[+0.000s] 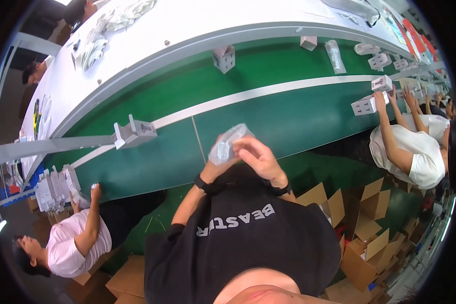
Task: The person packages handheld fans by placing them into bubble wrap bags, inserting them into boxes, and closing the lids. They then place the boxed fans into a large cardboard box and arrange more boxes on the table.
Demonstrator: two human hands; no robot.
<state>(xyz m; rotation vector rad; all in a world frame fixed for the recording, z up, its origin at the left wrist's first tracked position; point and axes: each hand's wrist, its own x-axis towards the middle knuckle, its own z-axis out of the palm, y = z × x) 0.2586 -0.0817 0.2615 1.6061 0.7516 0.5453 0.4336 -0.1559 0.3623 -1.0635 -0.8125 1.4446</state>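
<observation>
Black T-shirt (268,245) cloth fills the foreground below me. Leftmost, a co-worker (83,235) in pale pink sits by stacked white boxes (53,190). Centrally, the wearer's left hand (218,168), partly hidden, grips a clear plastic-wrapped packet (226,146) above the green work surface (299,116). Beside it, the right hand (259,158), fingers half bent, meets the packet's right edge; whether it pinches, I cannot tell. Rightmost, someone in white (408,147) holds a white box (363,106).

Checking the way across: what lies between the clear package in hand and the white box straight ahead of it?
From package to box, the head view shows green belt, then a white strip, then more green surface.
</observation>
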